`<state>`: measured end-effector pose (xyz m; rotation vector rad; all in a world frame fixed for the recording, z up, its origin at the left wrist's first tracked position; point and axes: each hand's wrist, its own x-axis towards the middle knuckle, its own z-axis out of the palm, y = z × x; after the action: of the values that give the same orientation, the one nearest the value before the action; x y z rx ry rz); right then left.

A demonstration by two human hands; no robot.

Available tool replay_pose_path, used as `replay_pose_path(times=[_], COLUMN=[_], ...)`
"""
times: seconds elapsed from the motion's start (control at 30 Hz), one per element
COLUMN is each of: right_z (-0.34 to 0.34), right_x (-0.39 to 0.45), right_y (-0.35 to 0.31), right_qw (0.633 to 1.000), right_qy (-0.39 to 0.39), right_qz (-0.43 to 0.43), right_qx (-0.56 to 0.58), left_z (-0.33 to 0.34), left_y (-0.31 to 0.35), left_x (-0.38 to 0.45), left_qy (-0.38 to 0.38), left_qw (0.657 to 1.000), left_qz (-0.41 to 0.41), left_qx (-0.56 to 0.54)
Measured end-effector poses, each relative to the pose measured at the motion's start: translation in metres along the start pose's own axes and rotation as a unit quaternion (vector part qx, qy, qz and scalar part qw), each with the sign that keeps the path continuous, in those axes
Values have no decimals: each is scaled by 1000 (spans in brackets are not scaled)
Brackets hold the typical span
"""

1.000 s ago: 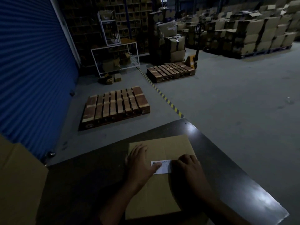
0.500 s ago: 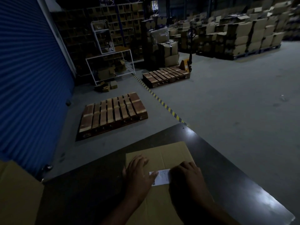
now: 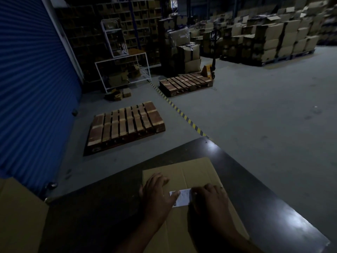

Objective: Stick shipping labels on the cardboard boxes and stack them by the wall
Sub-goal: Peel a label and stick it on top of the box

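Note:
A flat brown cardboard box (image 3: pixel 193 172) lies on a dark glossy table (image 3: pixel 273 207) in front of me. A small white shipping label (image 3: pixel 183 198) sits on the box's top face. My left hand (image 3: pixel 157 196) rests flat on the box, fingers spread, its thumb on the label's left edge. My right hand (image 3: pixel 209 199) presses palm-down on the label's right part and hides that end. Neither hand holds anything.
Another cardboard piece (image 3: pixel 20 216) stands at the table's left end. A blue roller shutter (image 3: pixel 31 88) fills the left. Two wooden pallets (image 3: pixel 125 123) (image 3: pixel 186 83) lie on the grey floor, beside a yellow-black floor stripe (image 3: pixel 184 115). A pallet jack (image 3: pixel 209 70), white racks and stacked boxes (image 3: pixel 269 39) stand behind.
My head view has shifted slightly, so the table sits lower in frame. Both hands stay on the label; the right hand has slid a little over it.

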<state>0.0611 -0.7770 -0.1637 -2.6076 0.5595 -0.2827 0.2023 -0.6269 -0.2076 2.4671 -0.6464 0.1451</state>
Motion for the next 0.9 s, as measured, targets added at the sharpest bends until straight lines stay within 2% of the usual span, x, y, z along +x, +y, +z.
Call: replay_pose_path(times=[0.2,0.37,0.57,0.7,0.83,0.9], right_z=[-5,-4,-5,2,9,12], right_x=[8,8,15,15,21,28], right_y=[4,0,5,5,-2,-5], right_qw=[999,999,1000,999,995,994], right_qy=[32,34,7,-2,45,42], right_qz=[-12,-7,-9,-42,-55,-74], right_qx=[31,-5,16,-34,-65,-72], left_z=[2,-1,-8,-13,-23,-26], left_y=[-2,1,9,10,8,7], left_x=[1,-2,-3,-4,-7,-9], left_qy=[7,13,-17,-21,-52,-54], left_qw=[1000,1000,1000,1000,998,997], left_qz=[-6,1,-12,-6,-2,7], left_qx=[-6,-15,-6,-15,-40,-47])
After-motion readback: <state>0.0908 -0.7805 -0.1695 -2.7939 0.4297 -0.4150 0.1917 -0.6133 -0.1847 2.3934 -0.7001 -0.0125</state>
